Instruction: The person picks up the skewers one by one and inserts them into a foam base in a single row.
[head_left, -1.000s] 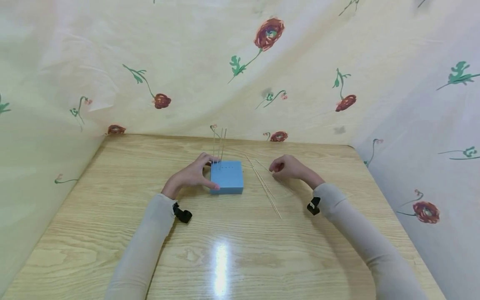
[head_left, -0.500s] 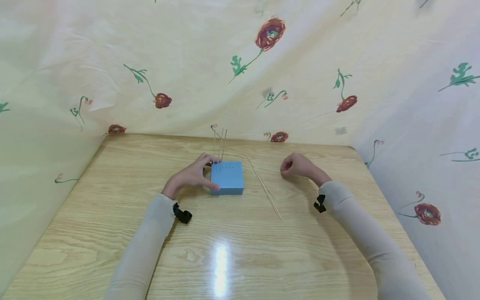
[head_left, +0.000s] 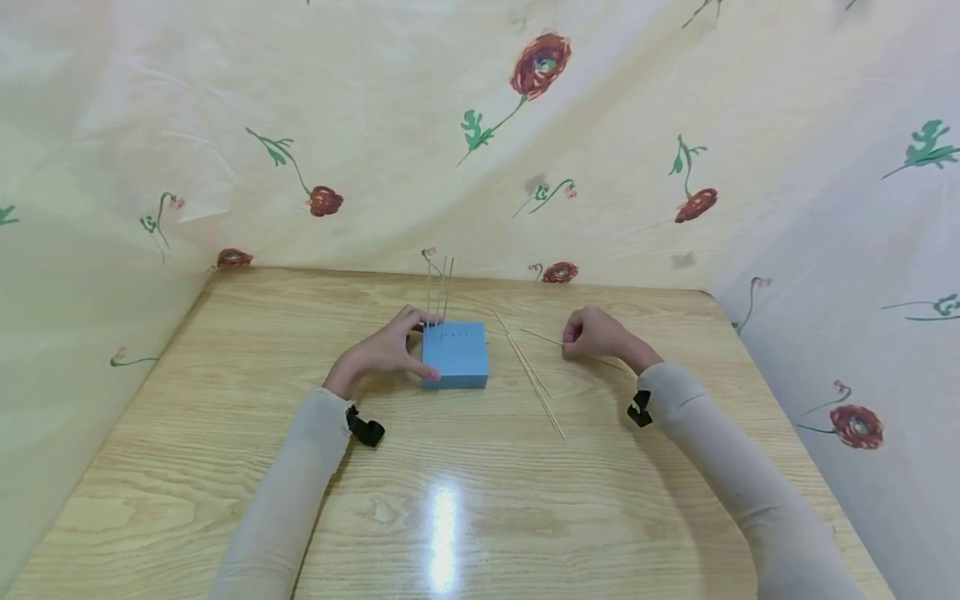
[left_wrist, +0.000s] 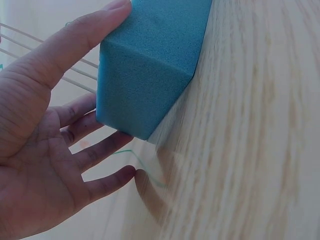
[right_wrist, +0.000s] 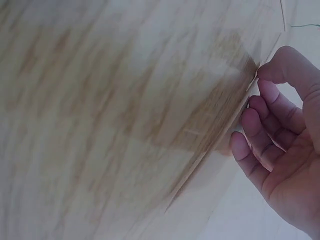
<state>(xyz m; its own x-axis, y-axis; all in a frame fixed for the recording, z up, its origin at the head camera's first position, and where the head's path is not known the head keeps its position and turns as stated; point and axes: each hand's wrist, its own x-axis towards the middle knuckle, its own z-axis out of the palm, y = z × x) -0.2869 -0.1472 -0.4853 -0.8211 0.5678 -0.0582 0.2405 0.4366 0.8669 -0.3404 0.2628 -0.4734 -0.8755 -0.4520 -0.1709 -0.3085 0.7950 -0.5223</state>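
My left hand (head_left: 382,348) holds a blue foam block (head_left: 456,358) by its left side, thumb at the front edge and fingers behind. A row of small holes runs along the block's top. Several thin wooden skewers (head_left: 448,287) stand upright in its back left part. To the right, my right hand (head_left: 596,333) pinches another thin skewer (head_left: 542,337) between thumb and index finger, low over the table. One end of this skewer points toward the block, the other passes under the wrist. In the right wrist view the other fingers (right_wrist: 255,132) are loosely bent.
Several loose skewers (head_left: 534,379) lie slantwise on the wooden table (head_left: 495,492), between the block and my right hand. A flower-patterned cloth (head_left: 405,108) hangs behind the table and along both sides.
My right hand has moved a little to the right, drawing its skewer away from the loose ones. The left hand and the block have stayed in place.
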